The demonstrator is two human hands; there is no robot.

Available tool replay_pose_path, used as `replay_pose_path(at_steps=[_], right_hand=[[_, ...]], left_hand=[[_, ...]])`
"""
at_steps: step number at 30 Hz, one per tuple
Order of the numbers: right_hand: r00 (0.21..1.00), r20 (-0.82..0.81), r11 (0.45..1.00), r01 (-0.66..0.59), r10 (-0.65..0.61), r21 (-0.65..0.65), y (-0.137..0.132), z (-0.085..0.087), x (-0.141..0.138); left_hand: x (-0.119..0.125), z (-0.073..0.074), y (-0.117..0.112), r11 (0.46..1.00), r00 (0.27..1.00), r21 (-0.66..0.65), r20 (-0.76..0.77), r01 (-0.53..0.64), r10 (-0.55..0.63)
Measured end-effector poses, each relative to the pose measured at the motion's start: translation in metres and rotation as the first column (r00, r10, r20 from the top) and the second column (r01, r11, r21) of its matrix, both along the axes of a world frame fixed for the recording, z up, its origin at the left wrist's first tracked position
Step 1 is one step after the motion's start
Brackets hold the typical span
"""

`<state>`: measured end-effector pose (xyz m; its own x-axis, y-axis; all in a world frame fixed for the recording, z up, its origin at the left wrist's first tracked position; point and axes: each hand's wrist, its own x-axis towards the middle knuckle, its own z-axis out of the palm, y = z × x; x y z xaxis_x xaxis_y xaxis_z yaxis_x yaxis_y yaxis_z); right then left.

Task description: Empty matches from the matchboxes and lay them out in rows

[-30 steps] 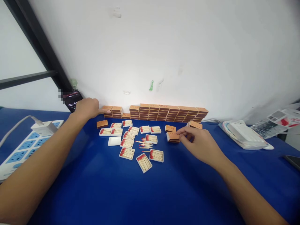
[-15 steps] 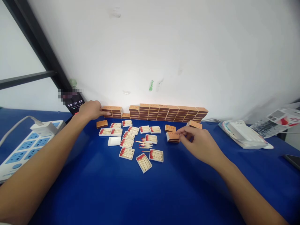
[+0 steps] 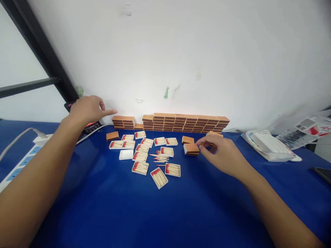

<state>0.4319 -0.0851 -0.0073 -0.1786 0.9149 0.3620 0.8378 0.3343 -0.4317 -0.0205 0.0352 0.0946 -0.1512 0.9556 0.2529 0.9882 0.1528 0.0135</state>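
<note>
My left hand (image 3: 89,109) is raised at the back left with one finger stretched out, holding nothing. It hovers over a phone (image 3: 91,128), which it partly hides, left of a low stack of matchboxes (image 3: 123,122). On the right, my right hand (image 3: 219,151) is loosely curled, thumb and forefinger slightly apart at the right edge of a small matchbox pile (image 3: 191,148). Whether the fingertips touch that pile is hard to see. Between the hands lie several white trays of red-tipped matches (image 3: 140,167), some loose matches (image 3: 160,159) and an empty tray (image 3: 126,154).
A long wall of stacked matchboxes (image 3: 191,123) runs along the white wall. A single matchbox (image 3: 112,136) lies at left, another (image 3: 188,140) behind the pile. A power strip (image 3: 23,165) stands at far left; plastic packaging (image 3: 271,146) and a dark device (image 3: 322,175) lie right.
My left hand has let go of the left matchbox stack and moved left and up over the phone. My right hand has shifted slightly right, off the top of the matchbox pile.
</note>
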Motion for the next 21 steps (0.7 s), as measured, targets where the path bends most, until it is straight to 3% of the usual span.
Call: replay_pose_path(at_steps=[3,5,9,11,15,18,21], right_hand=[[0.994,0.032,0.994,-0.104,0.106,-0.038,0.000,-0.005,0.002],[0.989,0.065,0.991,-0.131,0.133,-0.040,0.001,-0.011,0.003],[0.988,0.068,0.989,-0.133,0.137,-0.063,0.005,-0.021,0.006],[0.989,0.052,0.988,-0.131,0.135,-0.076,0.007,-0.020,0.006],[0.987,-0.002,0.987,-0.160,0.160,0.007,0.003,-0.010,-0.005],[0.976,-0.073,0.977,-0.200,0.205,0.074,-0.007,-0.006,-0.023],[0.958,-0.148,0.967,-0.236,0.248,0.091,-0.016,-0.007,-0.041]], left_hand=[[0.013,0.010,-0.012,0.990,0.991,-0.033,0.001,0.136,-0.136],[0.026,0.013,-0.022,0.956,0.962,-0.110,0.059,0.271,-0.266],[0.057,0.012,-0.045,0.799,0.849,-0.289,0.208,0.527,-0.485],[0.072,0.007,-0.054,0.730,0.798,-0.323,0.255,0.603,-0.546],[0.102,-0.017,-0.068,0.667,0.675,-0.142,0.296,0.731,-0.676],[0.124,-0.042,-0.077,0.554,0.525,0.051,0.253,0.831,-0.812],[0.139,-0.064,-0.084,0.467,0.437,0.138,0.202,0.873,-0.876]])
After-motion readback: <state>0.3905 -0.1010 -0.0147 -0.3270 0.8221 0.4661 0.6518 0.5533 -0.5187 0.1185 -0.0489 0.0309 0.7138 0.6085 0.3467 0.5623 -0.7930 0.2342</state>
